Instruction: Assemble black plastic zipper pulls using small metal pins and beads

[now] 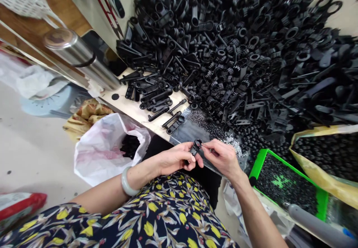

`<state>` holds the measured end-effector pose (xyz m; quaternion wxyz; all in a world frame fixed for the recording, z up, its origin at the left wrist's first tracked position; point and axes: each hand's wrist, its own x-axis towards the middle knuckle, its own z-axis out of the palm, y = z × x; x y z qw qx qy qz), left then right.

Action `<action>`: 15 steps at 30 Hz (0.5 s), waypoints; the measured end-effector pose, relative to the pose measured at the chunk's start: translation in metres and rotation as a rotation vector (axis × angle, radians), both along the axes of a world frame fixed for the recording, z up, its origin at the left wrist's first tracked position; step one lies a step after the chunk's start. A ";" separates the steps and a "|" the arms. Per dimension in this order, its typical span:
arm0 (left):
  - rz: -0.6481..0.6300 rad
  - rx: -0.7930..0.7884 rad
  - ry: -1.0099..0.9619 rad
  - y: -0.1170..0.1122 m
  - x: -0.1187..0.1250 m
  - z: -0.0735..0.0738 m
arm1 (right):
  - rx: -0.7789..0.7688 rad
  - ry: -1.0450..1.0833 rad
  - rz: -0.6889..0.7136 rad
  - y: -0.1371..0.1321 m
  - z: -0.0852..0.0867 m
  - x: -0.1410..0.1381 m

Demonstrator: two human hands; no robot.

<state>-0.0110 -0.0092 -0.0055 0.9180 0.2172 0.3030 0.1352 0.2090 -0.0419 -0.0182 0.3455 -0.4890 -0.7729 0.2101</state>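
Note:
My left hand (179, 158) is closed on a small black plastic part (195, 146) with a ring at its upper end, held just over the near table edge. My right hand (220, 156) pinches at the same part from the right, thumb and forefinger pressed together at the ring; what they pinch is too small to make out. A pale bangle (126, 182) sits on my left wrist. Behind the hands lies a heap of small grey screws (207, 126) on clear plastic. A huge pile of black plastic parts (240, 54) covers the table beyond.
A white plastic bag (103, 147) holding black pieces hangs left of my lap. A green tray (288, 182) and a yellow-lined bag (327, 154) of tiny black bits stand at right. A steel flask (81, 57) and red snips (107, 11) lie at upper left. A grey tool handle (316, 223) lies at lower right.

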 end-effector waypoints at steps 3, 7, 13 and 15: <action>0.006 0.015 0.032 0.001 -0.003 0.001 | 0.071 -0.051 0.086 0.001 0.000 -0.002; 0.008 0.036 0.044 0.003 -0.003 0.004 | 0.134 -0.141 0.164 0.002 -0.001 -0.001; -0.007 0.061 0.047 0.002 -0.002 0.004 | 0.184 -0.287 0.243 0.001 0.002 0.002; -0.015 0.080 0.060 0.002 -0.003 0.003 | 0.185 -0.297 0.249 0.000 0.002 0.002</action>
